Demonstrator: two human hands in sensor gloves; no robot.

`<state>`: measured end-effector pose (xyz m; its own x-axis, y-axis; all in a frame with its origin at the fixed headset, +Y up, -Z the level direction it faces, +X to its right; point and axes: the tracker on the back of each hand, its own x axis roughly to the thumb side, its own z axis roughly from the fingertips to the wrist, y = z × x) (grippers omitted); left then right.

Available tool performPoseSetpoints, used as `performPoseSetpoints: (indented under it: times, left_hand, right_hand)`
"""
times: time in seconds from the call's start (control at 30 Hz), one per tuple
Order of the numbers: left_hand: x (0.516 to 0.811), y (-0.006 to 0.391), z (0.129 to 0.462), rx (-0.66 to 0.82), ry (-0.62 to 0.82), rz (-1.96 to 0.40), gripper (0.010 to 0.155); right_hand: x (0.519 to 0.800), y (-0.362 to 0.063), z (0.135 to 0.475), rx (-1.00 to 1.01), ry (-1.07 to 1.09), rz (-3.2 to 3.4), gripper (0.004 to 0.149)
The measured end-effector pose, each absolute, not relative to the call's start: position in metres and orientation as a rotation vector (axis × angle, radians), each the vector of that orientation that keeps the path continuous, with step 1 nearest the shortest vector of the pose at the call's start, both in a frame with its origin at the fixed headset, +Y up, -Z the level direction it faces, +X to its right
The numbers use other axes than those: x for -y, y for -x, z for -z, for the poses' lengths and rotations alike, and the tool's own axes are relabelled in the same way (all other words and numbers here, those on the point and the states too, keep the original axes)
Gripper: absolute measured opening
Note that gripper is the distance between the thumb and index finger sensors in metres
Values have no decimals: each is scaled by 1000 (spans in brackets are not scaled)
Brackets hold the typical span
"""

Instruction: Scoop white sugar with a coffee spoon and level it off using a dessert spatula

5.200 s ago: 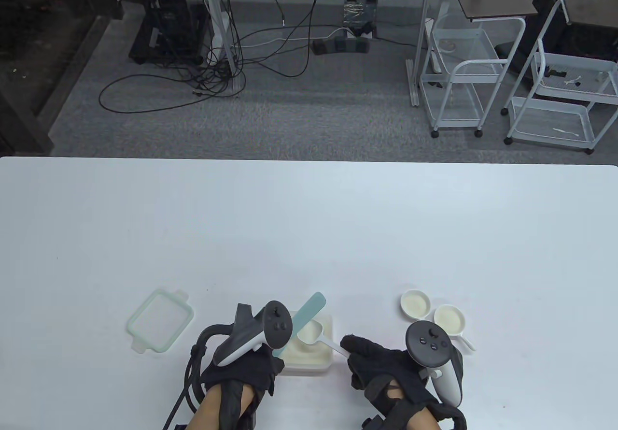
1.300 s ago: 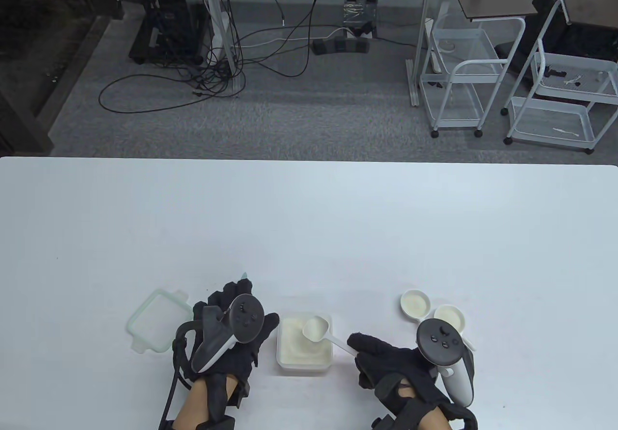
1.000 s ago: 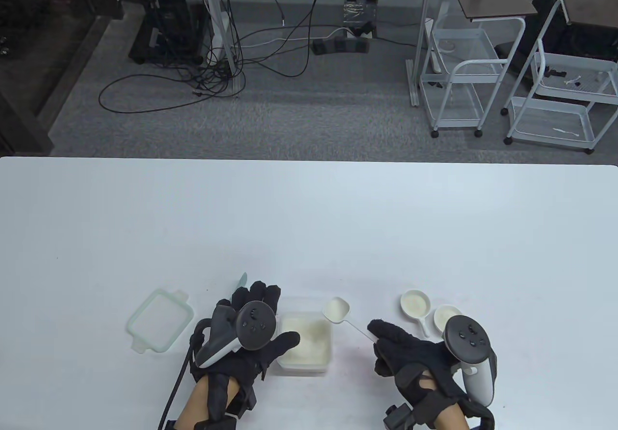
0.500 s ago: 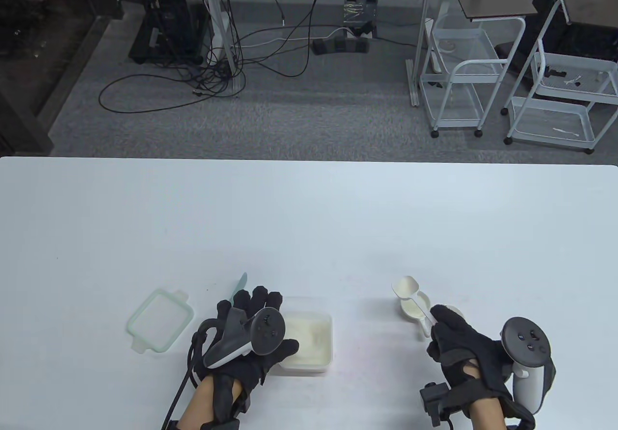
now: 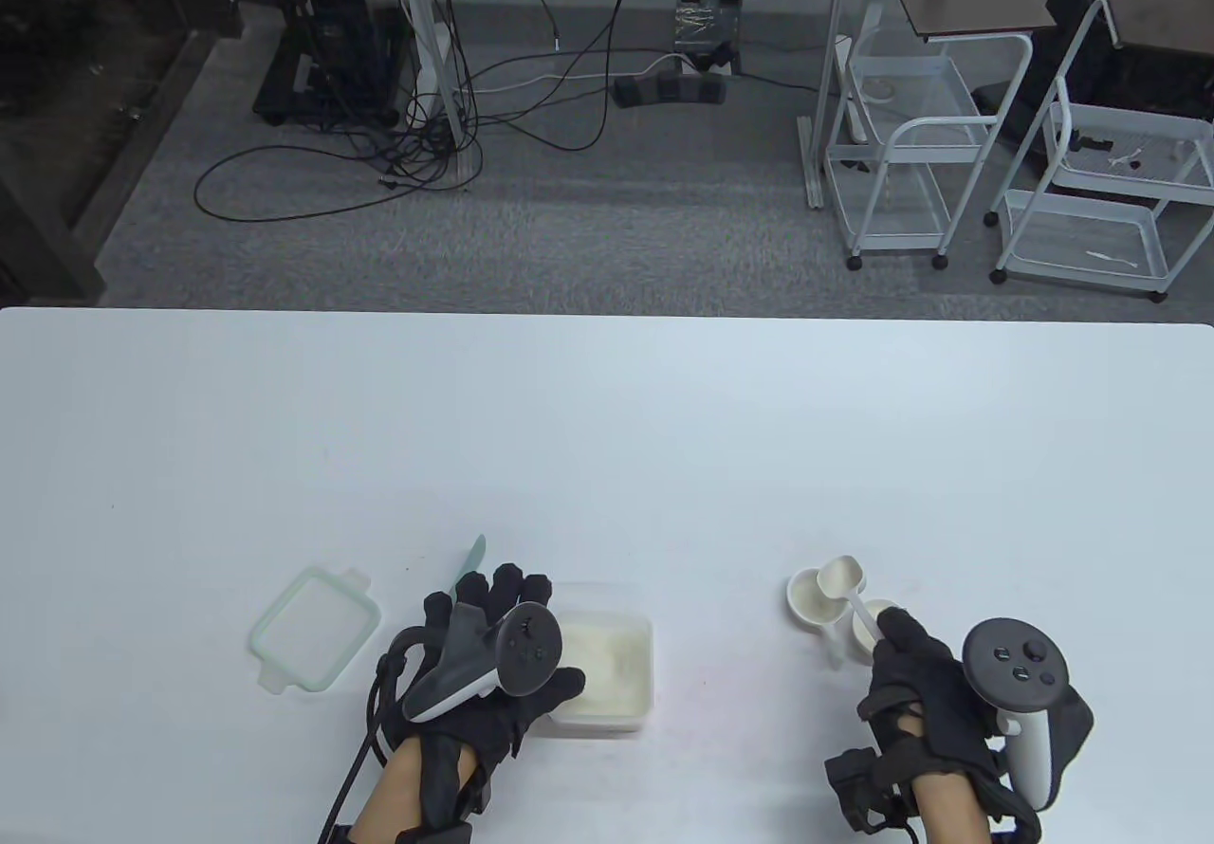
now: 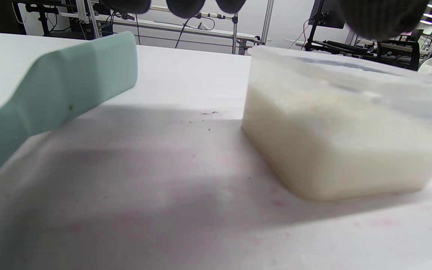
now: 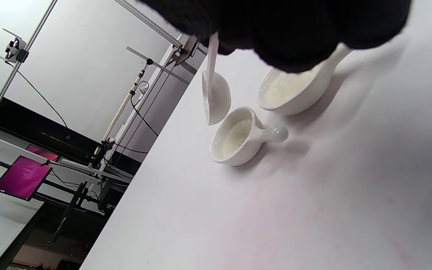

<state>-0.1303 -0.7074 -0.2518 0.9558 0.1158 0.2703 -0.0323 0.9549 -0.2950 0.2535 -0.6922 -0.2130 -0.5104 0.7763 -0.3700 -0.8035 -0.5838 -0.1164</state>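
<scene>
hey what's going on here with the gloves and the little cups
A person in sensor gloves is portioning white sugar. The right hand holds a white spoon over one of two small handled cups, both of which hold some sugar. The left hand rests beside the open sugar tub; the green spatula lies on the table under it. The tub's lid lies off to the left.

Matt mint-green plastic for the spatula (image 6: 51,93); cloudy, translucent plastic for the sugar container (image 6: 343,123); glossy white glazed ceramic for the two handled dishes (image 7: 238,138); thin, smooth white plastic for the coffee spoon (image 7: 214,95); black knitted cloth on the right hand (image 5: 925,683); smooth matt white tabletop (image 5: 607,446)
</scene>
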Motion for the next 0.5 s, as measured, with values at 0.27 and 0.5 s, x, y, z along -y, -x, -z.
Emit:
performPoseSetpoints:
  times: [0.27, 0.5]
  left_hand:
    - [707, 130, 252, 287, 304, -72, 100]
    - [708, 130, 251, 281, 327, -60, 100]
  right_hand:
    - [692, -247, 215, -101, 497, -2269, 52]
    - [687, -235, 215, -67, 475, -2414, 50]
